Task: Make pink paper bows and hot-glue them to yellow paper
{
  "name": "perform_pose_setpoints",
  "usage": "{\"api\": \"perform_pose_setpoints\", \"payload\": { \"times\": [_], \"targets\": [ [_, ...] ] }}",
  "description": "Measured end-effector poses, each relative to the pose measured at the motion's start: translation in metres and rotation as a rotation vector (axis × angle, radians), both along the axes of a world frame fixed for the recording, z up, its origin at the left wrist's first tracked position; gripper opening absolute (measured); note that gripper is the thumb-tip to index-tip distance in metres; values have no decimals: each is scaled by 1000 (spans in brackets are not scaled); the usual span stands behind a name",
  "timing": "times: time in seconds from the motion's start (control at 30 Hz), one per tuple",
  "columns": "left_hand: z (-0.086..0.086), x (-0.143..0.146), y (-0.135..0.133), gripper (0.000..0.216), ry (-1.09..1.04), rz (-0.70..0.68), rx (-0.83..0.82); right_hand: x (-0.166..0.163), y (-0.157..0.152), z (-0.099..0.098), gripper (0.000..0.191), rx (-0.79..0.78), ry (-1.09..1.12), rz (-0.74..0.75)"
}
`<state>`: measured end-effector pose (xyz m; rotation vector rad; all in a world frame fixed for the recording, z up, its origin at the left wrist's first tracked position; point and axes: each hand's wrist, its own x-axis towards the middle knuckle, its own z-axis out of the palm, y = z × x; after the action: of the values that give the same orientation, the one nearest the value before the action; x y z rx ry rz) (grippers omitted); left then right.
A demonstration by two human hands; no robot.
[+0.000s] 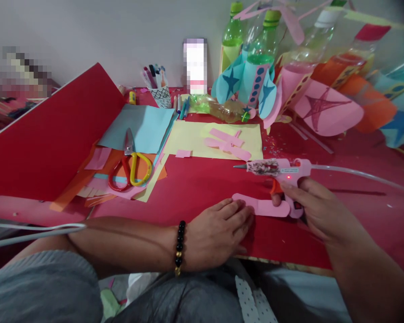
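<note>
My right hand grips a pink hot glue gun, its metal nozzle pointing left and a small red light lit on its side. A clear glue stick trails out of the gun's back end. On the red table lies a pink paper strip with rounded ends, partly behind the gun's handle. My left hand rests flat, fingertips on the strip's left end. Beyond the gun, pink paper propeller pieces lie on a pale yellow sheet.
Scissors with red and yellow handles lie on coloured paper at left, beside a tilted red board. A cup of pens and a phone stand against the wall. Decorated bottle rockets crowd the back right; a green bottle lies down.
</note>
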<state>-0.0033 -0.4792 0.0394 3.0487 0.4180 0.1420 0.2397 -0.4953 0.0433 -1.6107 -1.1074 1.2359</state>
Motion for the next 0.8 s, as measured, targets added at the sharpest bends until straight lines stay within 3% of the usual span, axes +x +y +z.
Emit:
{"api": "perform_pose_setpoints", "payload": {
  "times": [0.8],
  "targets": [
    [2, 0, 5, 65, 28, 23, -147, 1, 0, 2, 37, 4, -36, 38]
  ]
}}
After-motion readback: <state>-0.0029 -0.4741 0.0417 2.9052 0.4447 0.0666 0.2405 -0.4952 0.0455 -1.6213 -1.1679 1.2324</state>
